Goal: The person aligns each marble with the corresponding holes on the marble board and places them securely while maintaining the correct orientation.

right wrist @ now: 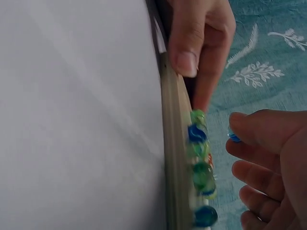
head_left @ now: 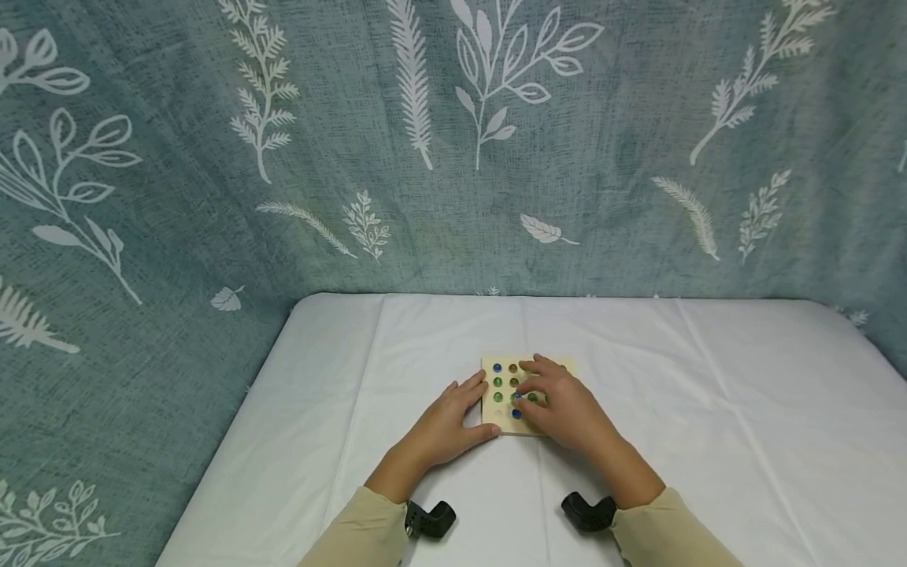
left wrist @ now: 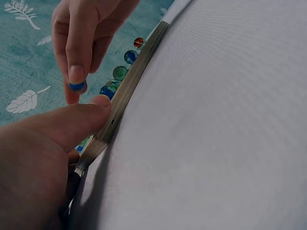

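A pale wooden board [head_left: 524,428] lies on the table with rows of glass marbles, green, blue and brownish, on its top. My left hand [head_left: 445,425] rests at its left side, fingers along the edge and thumb [left wrist: 98,111] against the front edge near the corner. Over the board, my right hand [head_left: 570,405] pinches a blue marble [left wrist: 76,86] between thumb and forefinger, held just above the others. A blue marble [head_left: 516,413] sits in the front row; left of it is a pale round spot that I cannot make out. My right hand covers part of the board.
White cloth covers the table [head_left: 319,409]. Behind it and at the left hangs a teal curtain [head_left: 453,220] with white leaf prints. Black devices [head_left: 432,520] are strapped at both wrists, low above the cloth.
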`<act>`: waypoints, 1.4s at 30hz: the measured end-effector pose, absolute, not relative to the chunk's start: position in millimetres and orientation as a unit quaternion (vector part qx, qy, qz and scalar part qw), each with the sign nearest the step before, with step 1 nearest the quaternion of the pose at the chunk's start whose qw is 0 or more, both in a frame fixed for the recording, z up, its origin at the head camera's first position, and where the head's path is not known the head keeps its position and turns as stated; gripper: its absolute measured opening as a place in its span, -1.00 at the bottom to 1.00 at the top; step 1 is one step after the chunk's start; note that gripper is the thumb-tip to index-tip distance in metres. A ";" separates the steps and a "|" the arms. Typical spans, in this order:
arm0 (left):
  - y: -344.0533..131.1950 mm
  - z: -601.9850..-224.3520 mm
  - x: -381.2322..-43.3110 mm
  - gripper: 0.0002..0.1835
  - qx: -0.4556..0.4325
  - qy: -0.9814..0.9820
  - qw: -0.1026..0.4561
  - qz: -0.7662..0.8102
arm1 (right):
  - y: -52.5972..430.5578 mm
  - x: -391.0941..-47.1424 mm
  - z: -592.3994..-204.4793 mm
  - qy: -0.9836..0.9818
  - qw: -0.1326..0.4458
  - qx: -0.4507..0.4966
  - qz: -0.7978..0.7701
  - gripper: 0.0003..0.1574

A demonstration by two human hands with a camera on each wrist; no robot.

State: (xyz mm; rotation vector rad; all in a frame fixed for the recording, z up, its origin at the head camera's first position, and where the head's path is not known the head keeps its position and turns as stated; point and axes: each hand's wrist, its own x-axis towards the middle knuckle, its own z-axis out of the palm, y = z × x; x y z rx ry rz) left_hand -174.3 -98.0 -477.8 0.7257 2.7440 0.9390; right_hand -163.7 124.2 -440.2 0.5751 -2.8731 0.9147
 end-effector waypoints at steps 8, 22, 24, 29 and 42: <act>-99.2 -478.9 -173.8 -0.15 0.244 0.914 0.074 0.314 | 109.3 -163.1 -446.7 -0.936 0.012 0.207 0.284 -0.86; -99.7 -478.5 -173.7 -0.12 0.249 0.914 0.068 0.313 | 100.0 -160.6 -448.5 -0.940 0.037 0.236 0.244 -0.79; -99.9 -478.6 -173.6 -0.12 0.251 0.914 0.066 0.313 | 99.7 -160.4 -449.0 -0.940 0.041 0.240 0.240 -0.78; -100.1 -478.8 -173.2 -0.12 0.249 0.913 0.066 0.315 | 99.7 -161.3 -450.9 -0.941 0.043 0.243 0.232 -0.79; -98.5 -478.6 -173.5 -0.14 0.239 0.915 0.075 0.316 | 116.5 -165.2 -434.7 -0.937 0.013 0.205 0.283 -0.75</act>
